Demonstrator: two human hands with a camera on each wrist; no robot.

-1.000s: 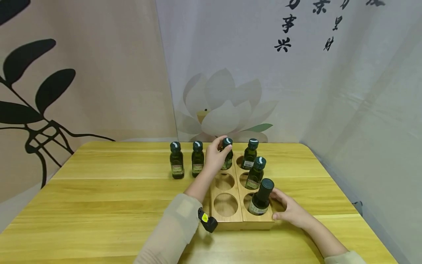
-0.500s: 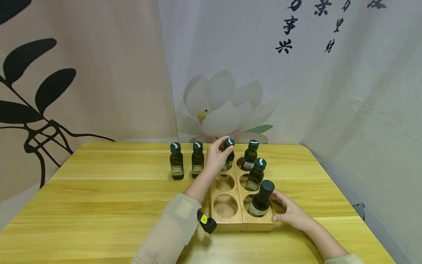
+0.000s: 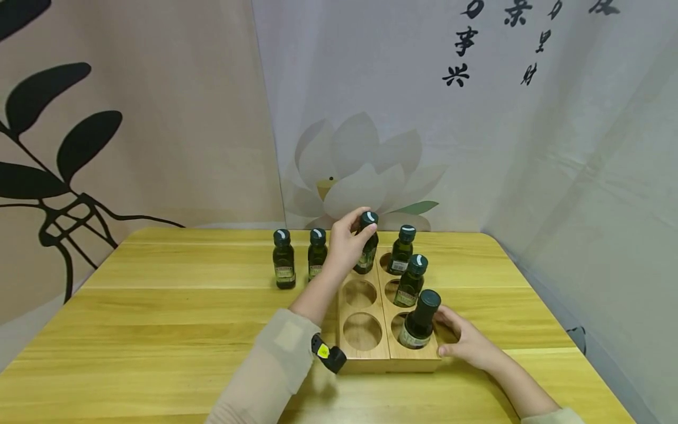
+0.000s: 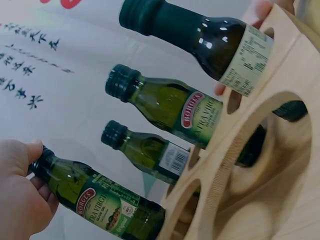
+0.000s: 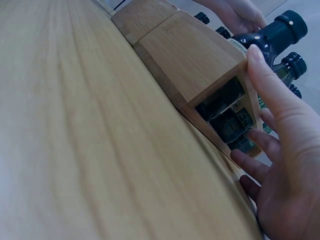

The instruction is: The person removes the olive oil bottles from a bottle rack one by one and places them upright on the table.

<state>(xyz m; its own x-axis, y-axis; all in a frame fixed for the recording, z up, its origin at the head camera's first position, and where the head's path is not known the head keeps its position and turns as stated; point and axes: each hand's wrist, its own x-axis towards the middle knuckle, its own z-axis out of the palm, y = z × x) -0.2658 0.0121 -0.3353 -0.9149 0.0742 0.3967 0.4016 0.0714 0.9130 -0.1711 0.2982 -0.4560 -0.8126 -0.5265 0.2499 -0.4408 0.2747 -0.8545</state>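
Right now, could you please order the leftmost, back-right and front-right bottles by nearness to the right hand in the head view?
1. Front-right bottle, beside the right hand.
2. Back-right bottle, far end of the rack.
3. Leftmost bottle, standing on the table.

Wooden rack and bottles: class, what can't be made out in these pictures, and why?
Head view: part of the held bottle, behind the left hand.
Head view: lower right of the loose bottle beside it, behind the left forearm.
Left wrist: fine print on the long-necked bottle, too small, blurred.
Left wrist: part of the wooden rack, cut off by the right edge.
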